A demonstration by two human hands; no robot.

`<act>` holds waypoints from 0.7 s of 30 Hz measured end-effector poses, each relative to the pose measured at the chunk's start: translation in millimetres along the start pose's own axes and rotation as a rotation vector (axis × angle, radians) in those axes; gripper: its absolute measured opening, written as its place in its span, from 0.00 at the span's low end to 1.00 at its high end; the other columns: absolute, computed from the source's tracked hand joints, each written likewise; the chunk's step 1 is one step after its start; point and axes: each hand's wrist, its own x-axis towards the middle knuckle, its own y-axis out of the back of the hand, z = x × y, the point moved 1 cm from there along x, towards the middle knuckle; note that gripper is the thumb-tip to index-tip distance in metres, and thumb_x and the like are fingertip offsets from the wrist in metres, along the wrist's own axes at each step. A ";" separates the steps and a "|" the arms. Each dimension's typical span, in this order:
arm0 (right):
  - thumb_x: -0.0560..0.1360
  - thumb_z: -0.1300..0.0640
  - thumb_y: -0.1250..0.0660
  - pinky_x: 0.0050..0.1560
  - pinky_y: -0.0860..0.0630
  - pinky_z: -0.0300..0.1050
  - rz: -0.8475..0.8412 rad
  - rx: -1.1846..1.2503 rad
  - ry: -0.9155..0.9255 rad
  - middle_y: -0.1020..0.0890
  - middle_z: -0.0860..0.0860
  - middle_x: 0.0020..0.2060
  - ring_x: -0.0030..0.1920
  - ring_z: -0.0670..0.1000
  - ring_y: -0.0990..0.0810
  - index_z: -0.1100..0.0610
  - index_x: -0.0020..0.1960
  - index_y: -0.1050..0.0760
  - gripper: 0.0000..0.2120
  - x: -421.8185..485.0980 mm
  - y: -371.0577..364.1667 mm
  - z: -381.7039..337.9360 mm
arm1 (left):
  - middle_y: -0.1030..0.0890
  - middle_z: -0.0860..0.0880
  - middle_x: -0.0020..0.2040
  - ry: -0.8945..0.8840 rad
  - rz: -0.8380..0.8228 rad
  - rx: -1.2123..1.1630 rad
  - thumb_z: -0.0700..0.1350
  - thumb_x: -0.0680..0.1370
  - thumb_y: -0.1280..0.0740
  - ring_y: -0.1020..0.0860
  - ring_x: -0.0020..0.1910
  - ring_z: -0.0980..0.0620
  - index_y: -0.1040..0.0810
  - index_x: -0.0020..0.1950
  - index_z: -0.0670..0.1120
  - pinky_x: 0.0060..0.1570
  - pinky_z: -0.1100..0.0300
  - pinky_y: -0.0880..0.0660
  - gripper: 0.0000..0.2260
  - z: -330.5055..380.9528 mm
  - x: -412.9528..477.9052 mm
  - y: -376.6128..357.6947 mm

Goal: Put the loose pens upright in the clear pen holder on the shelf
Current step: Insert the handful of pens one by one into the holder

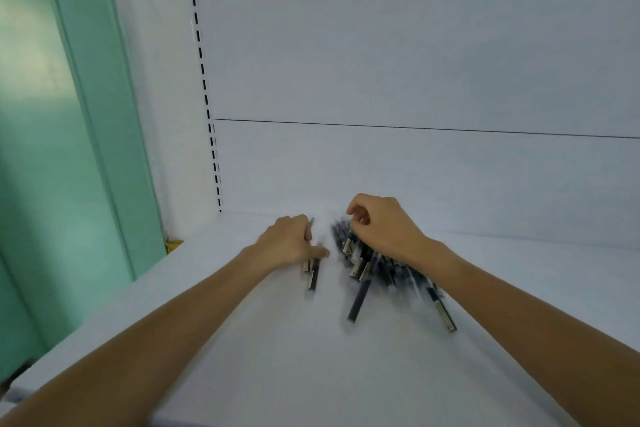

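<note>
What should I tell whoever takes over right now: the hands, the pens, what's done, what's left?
Left hand: grips a small bunch of pens, low against the shelf.
Right hand: fingers curled over the pile of loose pens; motion blur hides whether it holds one.
Pens: all lying flat on the shelf or in hand, none upright.
Pen holder: not in view.
Done: no pen shows as placed.
Left: find the holder, stand the left-hand bunch in it, then work through the pile.
</note>
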 end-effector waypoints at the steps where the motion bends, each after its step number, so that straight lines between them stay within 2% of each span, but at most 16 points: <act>1: 0.75 0.63 0.40 0.51 0.22 0.49 0.008 -0.003 0.003 0.21 0.51 0.45 0.46 0.51 0.21 0.59 0.55 0.25 0.11 0.9 -3.2 -3.9 | 0.25 0.51 0.42 0.001 -0.015 0.015 0.56 0.71 0.30 0.26 0.46 0.50 0.29 0.45 0.46 0.45 0.57 0.30 0.16 -6.4 -1.0 2.9; 4: 0.75 0.63 0.40 0.51 0.22 0.50 0.014 -0.029 0.026 0.21 0.50 0.44 0.46 0.51 0.21 0.59 0.55 0.25 0.11 3.8 -15.0 -19.4 | 0.22 0.49 0.45 -0.017 -0.006 0.049 0.60 0.72 0.33 0.24 0.48 0.49 0.27 0.41 0.47 0.48 0.55 0.28 0.17 -27.0 -5.9 10.2; 7: 0.76 0.58 0.38 0.52 0.24 0.49 -0.082 -0.152 0.030 0.20 0.52 0.48 0.50 0.53 0.22 0.57 0.57 0.26 0.10 6.5 -30.5 -36.5 | 0.24 0.51 0.44 -0.009 -0.014 0.002 0.54 0.73 0.31 0.24 0.46 0.51 0.27 0.41 0.48 0.45 0.59 0.29 0.10 -40.5 -11.0 18.1; 9: 0.77 0.53 0.38 0.52 0.25 0.48 -0.169 -0.303 0.012 0.21 0.54 0.51 0.52 0.55 0.23 0.57 0.58 0.28 0.12 8.6 -42.1 -48.2 | 0.23 0.49 0.49 -0.002 -0.042 0.025 0.48 0.74 0.32 0.23 0.48 0.49 0.25 0.45 0.47 0.47 0.57 0.27 0.06 -42.8 -14.5 23.9; 12: 0.78 0.49 0.39 0.48 0.27 0.48 -0.250 -0.438 -0.070 0.22 0.56 0.52 0.51 0.57 0.23 0.59 0.59 0.29 0.16 14.1 -52.9 -60.8 | 0.25 0.44 0.54 -0.033 -0.050 0.223 0.43 0.76 0.39 0.24 0.51 0.45 0.29 0.56 0.43 0.46 0.55 0.29 0.10 -41.5 -22.0 28.6; 14: 0.76 0.50 0.37 0.39 0.29 0.43 -0.278 -0.432 -0.130 0.24 0.54 0.45 0.45 0.55 0.23 0.60 0.54 0.29 0.14 18.8 -52.1 -67.8 | 0.27 0.42 0.56 -0.055 -0.037 0.361 0.41 0.78 0.43 0.26 0.54 0.42 0.34 0.60 0.41 0.44 0.56 0.32 0.12 -44.3 -26.0 26.5; 16: 0.74 0.53 0.34 0.31 0.36 0.40 -0.286 -0.442 -0.178 0.31 0.51 0.35 0.34 0.50 0.29 0.59 0.41 0.33 0.12 21.9 -50.5 -73.6 | 0.29 0.41 0.59 -0.045 -0.029 0.415 0.41 0.79 0.46 0.27 0.57 0.41 0.35 0.61 0.39 0.46 0.57 0.34 0.12 -49.6 -29.9 22.9; 18: 0.73 0.55 0.33 0.29 0.39 0.40 -0.274 -0.451 -0.227 0.34 0.50 0.32 0.30 0.48 0.34 0.57 0.34 0.39 0.16 22.4 -52.2 -78.8 | 0.30 0.41 0.59 -0.021 -0.022 0.392 0.41 0.80 0.48 0.27 0.58 0.41 0.34 0.61 0.38 0.47 0.57 0.34 0.12 -55.6 -33.2 20.9; 21: 0.72 0.59 0.35 0.29 0.40 0.38 -0.207 -0.495 -0.253 0.35 0.50 0.31 0.29 0.48 0.36 0.57 0.32 0.40 0.15 18.3 -60.7 -84.8 | 0.29 0.40 0.59 0.003 0.023 0.353 0.41 0.80 0.49 0.27 0.58 0.41 0.34 0.61 0.38 0.47 0.57 0.35 0.12 -61.2 -37.8 20.2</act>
